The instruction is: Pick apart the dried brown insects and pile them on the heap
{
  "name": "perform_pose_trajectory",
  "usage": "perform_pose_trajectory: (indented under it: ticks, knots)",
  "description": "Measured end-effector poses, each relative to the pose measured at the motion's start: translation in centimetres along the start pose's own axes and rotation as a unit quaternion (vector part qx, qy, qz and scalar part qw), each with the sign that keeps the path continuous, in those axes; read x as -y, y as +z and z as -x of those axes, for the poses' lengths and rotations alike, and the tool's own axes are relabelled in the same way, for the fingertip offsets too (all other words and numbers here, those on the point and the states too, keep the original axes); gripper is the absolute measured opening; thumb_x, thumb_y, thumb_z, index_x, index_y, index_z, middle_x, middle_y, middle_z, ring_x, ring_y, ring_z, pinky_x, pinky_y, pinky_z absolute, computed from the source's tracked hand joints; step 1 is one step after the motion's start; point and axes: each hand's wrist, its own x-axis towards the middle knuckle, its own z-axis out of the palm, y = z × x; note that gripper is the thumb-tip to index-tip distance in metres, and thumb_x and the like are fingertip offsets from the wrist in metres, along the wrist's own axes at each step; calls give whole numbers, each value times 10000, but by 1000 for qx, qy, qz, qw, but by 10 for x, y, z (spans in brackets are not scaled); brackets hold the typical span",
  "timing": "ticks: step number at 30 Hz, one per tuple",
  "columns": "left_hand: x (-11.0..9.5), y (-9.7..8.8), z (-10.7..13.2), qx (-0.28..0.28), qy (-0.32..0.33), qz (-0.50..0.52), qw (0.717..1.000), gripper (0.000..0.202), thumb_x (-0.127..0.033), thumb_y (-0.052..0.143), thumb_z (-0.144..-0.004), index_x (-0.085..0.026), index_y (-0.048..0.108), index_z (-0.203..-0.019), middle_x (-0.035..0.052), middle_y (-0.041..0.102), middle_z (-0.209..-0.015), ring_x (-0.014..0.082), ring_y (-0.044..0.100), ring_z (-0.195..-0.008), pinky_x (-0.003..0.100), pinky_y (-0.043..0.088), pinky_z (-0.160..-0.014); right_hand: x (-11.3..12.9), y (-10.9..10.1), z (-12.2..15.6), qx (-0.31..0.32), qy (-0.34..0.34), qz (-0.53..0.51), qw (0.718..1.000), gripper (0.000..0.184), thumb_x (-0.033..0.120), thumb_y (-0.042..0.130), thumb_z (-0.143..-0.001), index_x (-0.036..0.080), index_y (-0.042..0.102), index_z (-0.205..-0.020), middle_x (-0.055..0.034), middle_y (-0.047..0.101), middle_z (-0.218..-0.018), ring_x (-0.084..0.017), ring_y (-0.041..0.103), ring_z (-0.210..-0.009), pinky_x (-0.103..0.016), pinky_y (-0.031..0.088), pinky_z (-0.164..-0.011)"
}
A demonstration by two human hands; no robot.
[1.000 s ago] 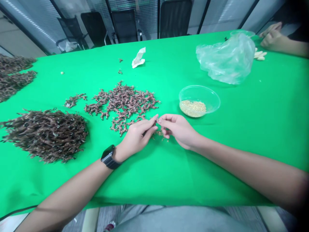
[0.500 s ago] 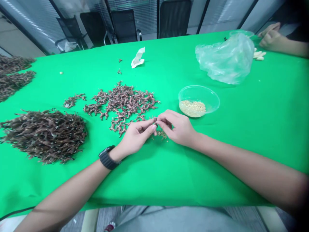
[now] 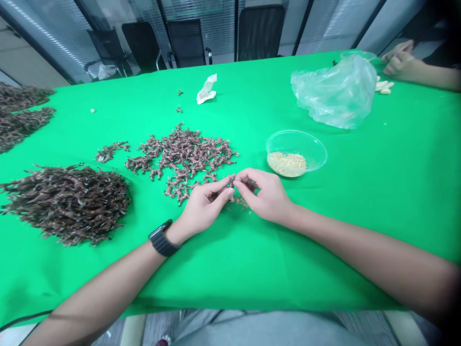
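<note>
My left hand (image 3: 203,204), with a black watch at the wrist, pinches a small brown figurine (image 3: 231,184) between thumb and fingers. Against it, the fingertips of my right hand (image 3: 268,194) are pressed together; whatever they grip is too small to make out. Tiny gold-coloured pieces (image 3: 242,203) lie on the cloth just under both hands. Beyond my left hand spreads a loose pile of small brown figurines (image 3: 190,151). A clear plastic bowl (image 3: 317,153) past my right hand holds many more gold-coloured pieces (image 3: 287,163).
A big heap of brown figurines (image 3: 72,204) sits at the left, with further heaps (image 3: 21,117) behind. Crumpled white paper (image 3: 206,90) and a clear plastic bag (image 3: 334,91) lie farther back on the green cloth (image 3: 252,269). Another person's hands (image 3: 401,60) rest at the far right.
The whole view has shifted slightly downward in the picture. Both hands keep their pinch at the figurine, with only a slight shift of the fingers.
</note>
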Motion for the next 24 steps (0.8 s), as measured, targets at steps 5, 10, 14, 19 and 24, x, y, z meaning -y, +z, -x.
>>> perform_pose_trajectory:
  ticks: [5, 10, 14, 19, 24]
  knots:
    - [-1, -3, 0, 5, 55, -130, 990, 415, -413, 602, -975, -135, 730, -1256, 82, 743, -840, 198, 658, -804, 277, 524, -747, 5, 1, -4, 28, 150, -176, 973, 307, 495, 645, -905, 192, 626, -861, -8, 629, -699, -126, 542, -573, -258, 427, -510]
    - [-4, -3, 0, 19, 9, -61, 998, 384, -452, 588, -977, -117, 776, -994, 69, 725, -795, 163, 609, -714, 256, 492, -682, 5, -4, -9, 64, 185, -237, 952, 388, 553, 736, -814, 184, 617, -826, 19, 596, -656, -93, 473, -487, -240, 370, -445]
    - [-6, -5, -1, 39, -31, 14, 999, 420, -481, 598, -967, -115, 741, -821, 32, 652, -716, 103, 468, -596, 228, 390, -577, 2, -5, -9, 21, 93, -151, 984, 302, 485, 701, -878, 193, 638, -835, -19, 663, -756, -135, 578, -637, -259, 428, -545]
    - [-7, -6, -1, 60, -58, 62, 995, 424, -511, 613, -952, -118, 730, -842, 10, 590, -680, 83, 361, -556, 231, 291, -517, 0, -7, -4, 2, -39, 7, 999, 184, 370, 602, -965, 218, 660, -881, -45, 679, -853, -172, 602, -754, -300, 462, -659]
    - [-7, -5, -2, 53, -79, 79, 992, 434, -530, 630, -936, -117, 734, -855, 20, 587, -669, 90, 384, -567, 236, 297, -520, -3, -6, -2, -3, -75, 55, 996, 178, 358, 560, -991, 227, 655, -917, -54, 693, -885, -181, 614, -764, -317, 484, -713]
